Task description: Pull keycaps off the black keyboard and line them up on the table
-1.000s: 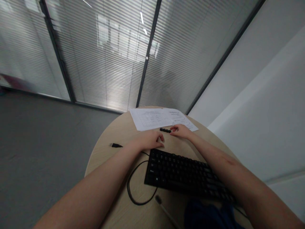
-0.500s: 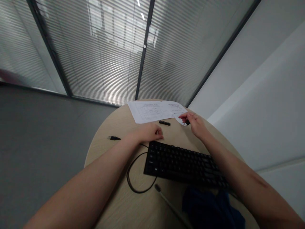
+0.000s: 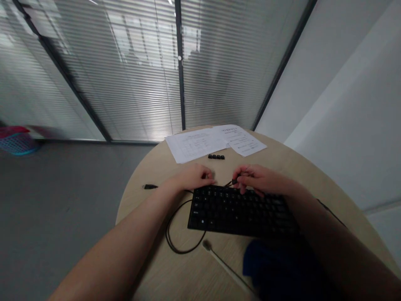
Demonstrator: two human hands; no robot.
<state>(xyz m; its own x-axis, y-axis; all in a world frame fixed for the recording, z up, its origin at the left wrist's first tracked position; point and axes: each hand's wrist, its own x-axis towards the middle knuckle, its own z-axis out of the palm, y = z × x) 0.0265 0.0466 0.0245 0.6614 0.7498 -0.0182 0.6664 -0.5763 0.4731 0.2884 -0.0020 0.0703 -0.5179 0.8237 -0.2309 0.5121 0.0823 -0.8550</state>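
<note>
A black keyboard (image 3: 234, 213) lies on the round wooden table. My left hand (image 3: 197, 177) rests at its far left corner, fingers curled and thumb against the back edge. Over the back row of keys, my right hand (image 3: 255, 179) pinches a small black piece (image 3: 234, 181) with thin wire loops pointing left. The fingers partly cover that piece, and its exact kind is unclear. Beyond the keyboard, several loose black keycaps (image 3: 216, 157) sit in a short row. The keyboard's cable (image 3: 167, 234) loops out at the left, and its USB plug (image 3: 149, 186) lies past my left wrist.
Printed sheets (image 3: 197, 144) cover the table's far side. A thin-handled brush (image 3: 219, 259) lies in front of the keyboard, beside a dark blue cloth (image 3: 266, 267). On the floor at far left stands a blue and pink basket (image 3: 19, 142). Glass panels with blinds rise behind the table.
My right hand has come back from over the papers to the keyboard's back row, still pinching the small black piece. My left hand stays at the keyboard's corner. The view has shifted slightly.
</note>
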